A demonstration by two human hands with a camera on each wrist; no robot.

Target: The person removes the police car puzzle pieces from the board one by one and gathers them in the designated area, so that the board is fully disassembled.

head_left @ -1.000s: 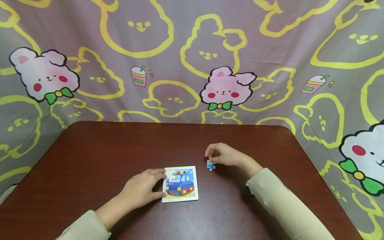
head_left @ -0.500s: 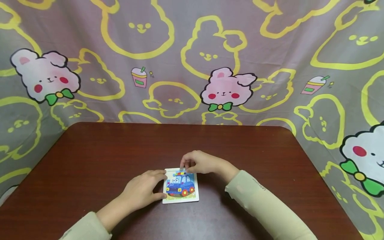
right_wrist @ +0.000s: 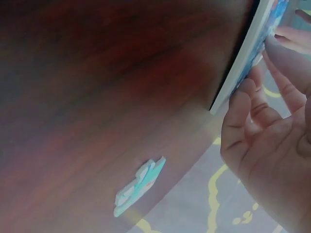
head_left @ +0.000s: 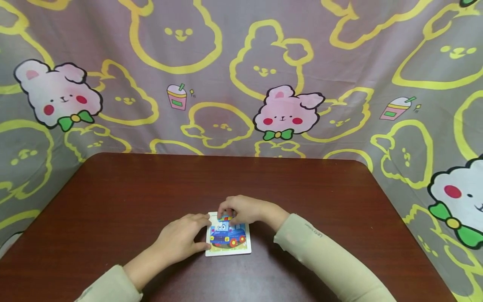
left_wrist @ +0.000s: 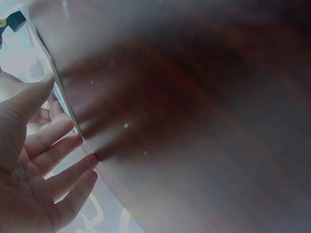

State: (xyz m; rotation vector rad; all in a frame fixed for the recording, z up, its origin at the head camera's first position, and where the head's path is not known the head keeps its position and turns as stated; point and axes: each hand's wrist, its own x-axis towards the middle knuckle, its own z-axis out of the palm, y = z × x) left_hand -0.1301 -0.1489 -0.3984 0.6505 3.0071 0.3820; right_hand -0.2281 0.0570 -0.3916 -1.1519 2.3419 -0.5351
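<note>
A white-framed jigsaw puzzle (head_left: 228, 253) with a blue cartoon car lies flat on the table. My left hand (head_left: 179, 235) steadies its left edge; thumb and fingers are extended and spread along the frame in the left wrist view. Over the top part of the picture, my right hand (head_left: 247, 209) bends its fingers and thumb to pinch a puzzle piece at the board, mostly covered by the fingers. The right wrist view shows this hand (right_wrist: 272, 126) against the board, the piece not plainly seen. A loose puzzle piece (right_wrist: 140, 187) lies on the table there, not visible in the head view.
The dark brown table (head_left: 151, 184) has rounded far corners. A cloth curtain (head_left: 211, 84) printed with rabbits and yellow outlines rises behind it and along both sides.
From the right of the board, my right hand has brought the puzzle piece left onto the upper part of the picture. My left hand stays at the frame's left edge.
</note>
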